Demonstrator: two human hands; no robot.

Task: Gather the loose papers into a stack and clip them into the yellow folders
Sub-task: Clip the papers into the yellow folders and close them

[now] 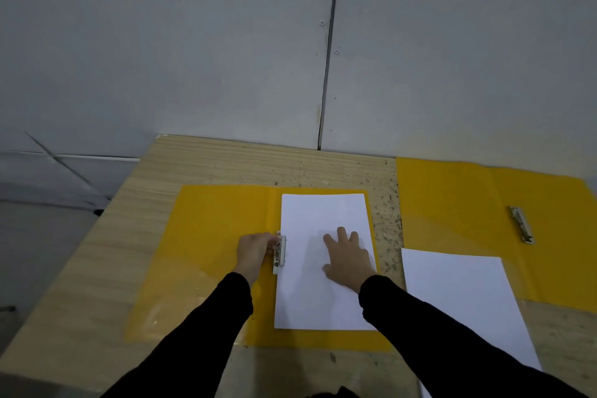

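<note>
On the near middle of the wooden table (226, 158) lies an open yellow folder (210, 236), and a stack of white papers (323, 300) rests on its right half with the left edge tucked against the metal clip (279, 255) by the spine. The left hand (253, 252) sits at that clip with its fingers curled around the lever side; whether they are pressing it or only resting on it cannot be told, since the fingertips are hidden behind the metal. The right hand (347, 260) lies flat on the stack, fingers spread and holding nothing, and I judge it is there to pin the sheets square so they do not slide while the clip is worked. That pairing suggests the clamping step on this first folder is in hand, not yet clearly finished. To the right, well apart from the hands, a second yellow folder (452, 197) lies open with its own clip (520, 224) bare, and a further white sheet or stack (465, 300) lies nearer, overlapping that folder's near left corner; how many sheets it holds cannot be told. Nothing blocks the way between the two folders except bare speckled tabletop, though the right sleeve (452, 339) crosses over the near edge of the loose paper and could drag it.
</note>
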